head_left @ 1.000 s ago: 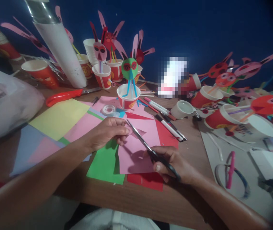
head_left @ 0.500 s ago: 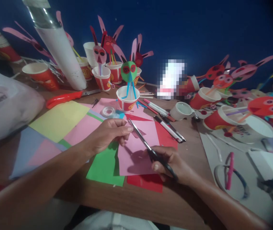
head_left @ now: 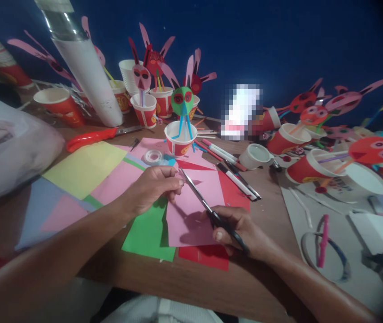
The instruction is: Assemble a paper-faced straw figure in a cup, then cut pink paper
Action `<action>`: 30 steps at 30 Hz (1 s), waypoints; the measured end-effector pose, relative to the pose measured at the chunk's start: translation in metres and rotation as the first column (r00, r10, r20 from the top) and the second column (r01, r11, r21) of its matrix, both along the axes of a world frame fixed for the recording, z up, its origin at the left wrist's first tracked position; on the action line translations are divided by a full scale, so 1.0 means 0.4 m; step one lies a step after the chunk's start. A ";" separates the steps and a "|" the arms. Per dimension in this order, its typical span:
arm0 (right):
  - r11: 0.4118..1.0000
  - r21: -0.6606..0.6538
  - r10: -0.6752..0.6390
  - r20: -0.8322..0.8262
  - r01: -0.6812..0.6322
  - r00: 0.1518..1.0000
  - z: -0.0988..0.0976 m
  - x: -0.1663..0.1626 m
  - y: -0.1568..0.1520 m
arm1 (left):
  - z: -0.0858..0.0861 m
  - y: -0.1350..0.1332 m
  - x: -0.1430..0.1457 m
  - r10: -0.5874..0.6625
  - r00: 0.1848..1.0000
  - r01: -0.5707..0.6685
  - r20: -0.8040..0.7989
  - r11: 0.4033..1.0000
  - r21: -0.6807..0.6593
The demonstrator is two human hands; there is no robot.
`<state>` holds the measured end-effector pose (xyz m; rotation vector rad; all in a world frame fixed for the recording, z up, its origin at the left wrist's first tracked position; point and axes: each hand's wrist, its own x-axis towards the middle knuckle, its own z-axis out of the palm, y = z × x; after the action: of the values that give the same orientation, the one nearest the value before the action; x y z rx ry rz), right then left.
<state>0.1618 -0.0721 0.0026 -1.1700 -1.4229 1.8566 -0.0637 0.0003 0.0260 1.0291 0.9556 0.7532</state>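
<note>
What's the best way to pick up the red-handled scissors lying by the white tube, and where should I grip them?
Grip the red-handled scissors by the thick red handle, with your fingers closing across it from above on the near left side. They lie flat on the table, the bare metal blades point right, and the white tube stands close behind.

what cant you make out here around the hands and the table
All in the head view:
- The small piece pinched by the left hand: too small and half covered by the fingers to tell its shape.
- The scissors: handles hidden inside the right hand.
- The pixelated patch behind the markers: blurred out.
- The white tube: cut off by the top edge.
</note>
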 end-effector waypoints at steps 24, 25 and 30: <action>1.000 -0.001 0.022 0.068 -0.022 0.997 0.005 -0.001 0.003 | 0.006 0.007 -0.005 -0.044 0.999 0.043 -0.011 0.999 -0.032; 1.000 -0.005 0.023 0.067 -0.023 0.997 0.004 -0.001 0.002 | 0.007 0.007 -0.005 -0.046 0.999 0.046 -0.014 0.998 -0.034; 0.999 -0.030 0.029 0.074 -0.027 0.997 0.002 0.002 0.001 | 0.009 0.008 -0.006 -0.047 0.999 0.046 -0.025 0.998 -0.037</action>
<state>0.1625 -0.0716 0.0033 -1.2518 -1.4643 1.8757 -0.0662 0.0034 0.0297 1.0285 0.9607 0.6832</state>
